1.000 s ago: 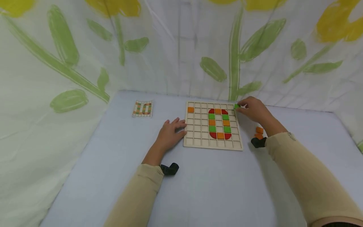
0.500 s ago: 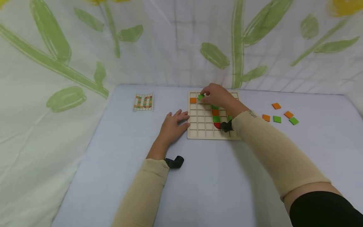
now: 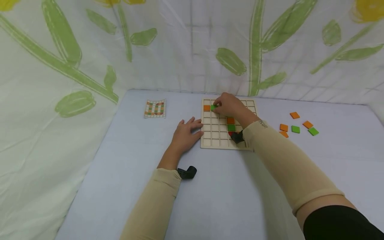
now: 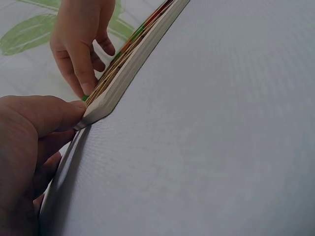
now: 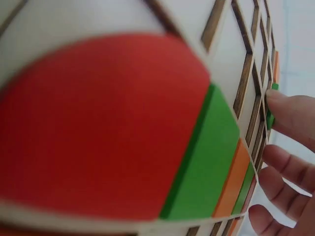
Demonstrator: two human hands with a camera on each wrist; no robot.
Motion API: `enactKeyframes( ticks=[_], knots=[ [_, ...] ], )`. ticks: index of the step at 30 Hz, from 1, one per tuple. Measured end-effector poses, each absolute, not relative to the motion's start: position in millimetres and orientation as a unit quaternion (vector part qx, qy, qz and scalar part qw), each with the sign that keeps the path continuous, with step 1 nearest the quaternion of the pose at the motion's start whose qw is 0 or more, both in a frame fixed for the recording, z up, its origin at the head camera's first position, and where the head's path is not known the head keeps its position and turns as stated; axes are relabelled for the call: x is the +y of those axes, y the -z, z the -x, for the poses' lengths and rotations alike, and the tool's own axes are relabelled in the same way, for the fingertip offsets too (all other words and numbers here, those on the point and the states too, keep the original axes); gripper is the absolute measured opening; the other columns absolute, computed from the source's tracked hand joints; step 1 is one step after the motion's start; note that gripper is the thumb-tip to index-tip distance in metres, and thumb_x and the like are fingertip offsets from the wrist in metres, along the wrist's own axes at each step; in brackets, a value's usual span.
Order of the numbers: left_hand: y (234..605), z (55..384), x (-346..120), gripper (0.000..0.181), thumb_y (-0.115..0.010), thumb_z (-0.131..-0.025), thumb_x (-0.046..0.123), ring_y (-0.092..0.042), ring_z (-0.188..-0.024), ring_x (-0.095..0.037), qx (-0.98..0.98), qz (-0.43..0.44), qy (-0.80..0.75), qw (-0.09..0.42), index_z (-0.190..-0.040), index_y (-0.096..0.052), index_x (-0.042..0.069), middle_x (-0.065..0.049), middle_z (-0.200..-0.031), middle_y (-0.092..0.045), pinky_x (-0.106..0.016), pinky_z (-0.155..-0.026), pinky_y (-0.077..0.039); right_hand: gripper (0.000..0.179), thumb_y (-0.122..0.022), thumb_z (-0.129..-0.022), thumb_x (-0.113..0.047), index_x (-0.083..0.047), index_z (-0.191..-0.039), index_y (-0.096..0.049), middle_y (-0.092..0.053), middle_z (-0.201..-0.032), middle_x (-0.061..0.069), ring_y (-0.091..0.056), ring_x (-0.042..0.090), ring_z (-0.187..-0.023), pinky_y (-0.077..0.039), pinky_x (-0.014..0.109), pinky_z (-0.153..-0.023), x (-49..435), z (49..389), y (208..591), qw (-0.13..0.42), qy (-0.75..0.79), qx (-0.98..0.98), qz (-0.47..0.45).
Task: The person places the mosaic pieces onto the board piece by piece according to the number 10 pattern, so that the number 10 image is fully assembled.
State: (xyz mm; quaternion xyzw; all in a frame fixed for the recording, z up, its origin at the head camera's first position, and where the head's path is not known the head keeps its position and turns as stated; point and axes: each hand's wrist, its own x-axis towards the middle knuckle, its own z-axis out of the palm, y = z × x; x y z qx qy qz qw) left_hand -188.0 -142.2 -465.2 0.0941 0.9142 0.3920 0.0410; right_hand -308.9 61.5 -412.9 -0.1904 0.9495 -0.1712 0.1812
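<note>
- Apparently, the step in hand is seating the green tile (image 3: 213, 107) in the board (image 3: 215, 135). It would go best if the tile were squared to its cell first, then pressed down flat with a fingertip.
- The right hand (image 3: 229, 105) pinches that tile between thumb and fingers. In the right wrist view the tile looks raised above the grid; whether any edge has dropped in, I cannot tell.
- A light grip seems wise, since a hard push to the left could nudge the orange tile (image 3: 207, 108) just beside it.
- The left hand (image 3: 184, 135), fingers loosely spread, touches the board's left edge with thumb and fingertips. Firm, even contact there should keep the board from sliding.
- As for place, the green tile lies at the left end of the right hand, under its fingertips, in the board's far left part, immediately right of the orange tile. It is farther away and to the right of the left hand.
- Loose tiles (image 3: 295, 129) lie on the table (image 3: 210, 193), right of the board, well apart from the pinching fingers.
</note>
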Motion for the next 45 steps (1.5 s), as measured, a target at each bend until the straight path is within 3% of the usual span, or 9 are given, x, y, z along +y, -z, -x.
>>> enactKeyframes(
  ticks=[7, 13, 23, 30, 34, 38, 45],
  knots=[
    [466, 188, -139, 0.037, -0.065, -0.095, 0.028, -0.034, -0.146, -0.014, 0.912, -0.094, -0.397, 0.042, -0.129, -0.066, 0.016, 0.007, -0.145, -0.054, -0.039, -0.126, -0.009, 0.037, -0.065, -0.095, -0.027, -0.012, -0.128, -0.067, -0.062, -0.125, 0.012, -0.058, 0.029, -0.112, -0.050, 0.046, -0.097, 67, 304, 406, 0.183, 0.154, 0.952, 0.190],
    [466, 187, -138, 0.037, -0.066, -0.094, 0.028, -0.034, -0.146, -0.013, 0.915, -0.088, -0.390, 0.047, -0.129, -0.066, 0.016, 0.008, -0.145, -0.053, -0.038, -0.126, -0.009, 0.044, -0.062, -0.097, -0.029, -0.010, -0.137, -0.058, -0.057, -0.134, 0.015, -0.054, 0.032, -0.122, -0.046, 0.050, -0.104, 88, 300, 398, 0.188, 0.173, 0.948, 0.188],
    [466, 187, -148, 0.037, -0.066, -0.094, 0.029, -0.033, -0.146, -0.015, 0.922, -0.077, -0.375, 0.050, -0.128, -0.067, 0.016, 0.008, -0.145, -0.054, -0.039, -0.126, -0.008, 0.052, -0.057, -0.099, -0.035, -0.006, -0.141, -0.051, -0.049, -0.143, 0.023, -0.044, 0.041, -0.131, -0.041, 0.060, -0.105, 194, 298, 400, 0.188, 0.182, 0.959, 0.112],
    [467, 186, -155, 0.037, -0.066, -0.094, 0.028, -0.033, -0.146, -0.015, 0.919, -0.080, -0.383, 0.048, -0.128, -0.067, 0.014, 0.006, -0.145, -0.054, -0.040, -0.126, -0.008, 0.069, -0.054, -0.097, -0.047, 0.002, -0.145, -0.040, -0.040, -0.146, 0.030, -0.044, 0.048, -0.125, -0.040, 0.065, -0.102, 275, 282, 403, 0.225, 0.175, 0.958, 0.028],
    [466, 185, -153, 0.037, -0.066, -0.094, 0.028, -0.033, -0.146, -0.015, 0.917, -0.082, -0.386, 0.047, -0.128, -0.067, 0.014, 0.006, -0.145, -0.054, -0.040, -0.126, -0.008, 0.078, -0.055, -0.094, -0.056, 0.004, -0.142, -0.043, -0.039, -0.144, 0.033, -0.038, 0.051, -0.128, -0.035, 0.067, -0.107, 303, 272, 404, 0.231, 0.174, 0.957, -0.019],
    [465, 184, -149, 0.037, -0.066, -0.094, 0.027, -0.034, -0.146, -0.017, 0.915, -0.086, -0.391, 0.042, -0.128, -0.066, 0.013, 0.005, -0.145, -0.054, -0.041, -0.126, -0.008, 0.079, -0.057, -0.090, -0.061, 0.004, -0.135, -0.053, -0.041, -0.141, 0.035, -0.040, 0.051, -0.125, -0.037, 0.066, -0.105, 311, 266, 402, 0.218, 0.163, 0.962, -0.036],
    [465, 185, -142, 0.037, -0.067, -0.093, 0.027, -0.033, -0.147, -0.016, 0.911, -0.089, -0.401, 0.040, -0.127, -0.067, 0.013, 0.005, -0.144, -0.055, -0.041, -0.126, -0.007, 0.068, -0.062, -0.091, -0.053, 0.002, -0.131, -0.059, -0.047, -0.134, 0.033, -0.047, 0.045, -0.114, -0.044, 0.062, -0.097, 318, 262, 405, 0.190, 0.164, 0.967, -0.040]
  ],
)
